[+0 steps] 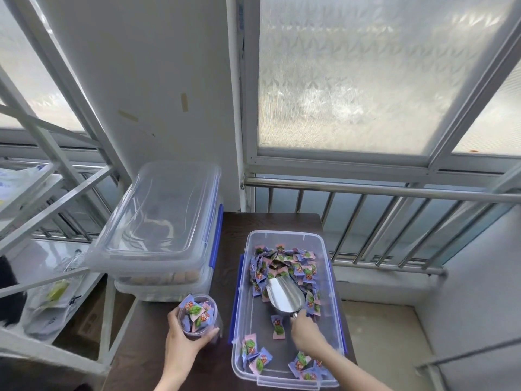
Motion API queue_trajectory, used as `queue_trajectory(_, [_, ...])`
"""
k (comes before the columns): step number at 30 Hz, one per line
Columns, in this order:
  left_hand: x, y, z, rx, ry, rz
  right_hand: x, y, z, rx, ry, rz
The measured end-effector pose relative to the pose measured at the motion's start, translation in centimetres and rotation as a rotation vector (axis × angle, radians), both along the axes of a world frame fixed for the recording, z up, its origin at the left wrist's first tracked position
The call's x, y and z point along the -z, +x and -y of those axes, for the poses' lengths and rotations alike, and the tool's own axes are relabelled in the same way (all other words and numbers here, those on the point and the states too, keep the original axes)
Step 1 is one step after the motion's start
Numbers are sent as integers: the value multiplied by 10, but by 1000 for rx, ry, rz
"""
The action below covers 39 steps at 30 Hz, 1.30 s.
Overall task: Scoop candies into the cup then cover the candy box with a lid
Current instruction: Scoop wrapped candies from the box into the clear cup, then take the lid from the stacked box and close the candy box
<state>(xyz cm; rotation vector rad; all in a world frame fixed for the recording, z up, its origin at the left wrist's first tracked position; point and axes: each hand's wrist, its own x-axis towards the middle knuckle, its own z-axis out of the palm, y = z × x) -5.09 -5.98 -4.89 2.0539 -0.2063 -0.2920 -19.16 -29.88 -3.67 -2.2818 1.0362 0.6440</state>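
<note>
A clear candy box [329,280] with blue side clips lies open on the dark table [146,354]. Wrapped purple and pink candies [284,263] are heaped at its far end, with a few loose near the front. My right hand [306,331] grips the handle of a metal scoop [284,294], whose empty bowl points into the heap. My left hand [183,337] is wrapped around a clear cup [198,316] standing on the table left of the box, filled with candies. The clear lid [158,218] rests on top of a second box at the back left.
The second clear box [166,286] under the lid holds brownish items and stands at the table's back left corner. A white metal rack [48,210] with bags stands to the left. A steel railing [394,193] and window are behind the table.
</note>
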Motion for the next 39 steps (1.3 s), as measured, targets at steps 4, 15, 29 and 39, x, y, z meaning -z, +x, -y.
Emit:
queue_trajectory(4, [-3,2,-2,36,52,-49,6,12,-19,27,59,-23])
queue_trajectory(15, [-38,20,-33,291,284,-112,-4,17,-21,-171,-45,-80])
queue_trajectory(29, [-124,65,-30,400,414,188,-99,82,-22,-321,-270,276])
queue_trajectory(39, [-215,121,-23,201,389,478,-190,167,-42,-435,-337,537])
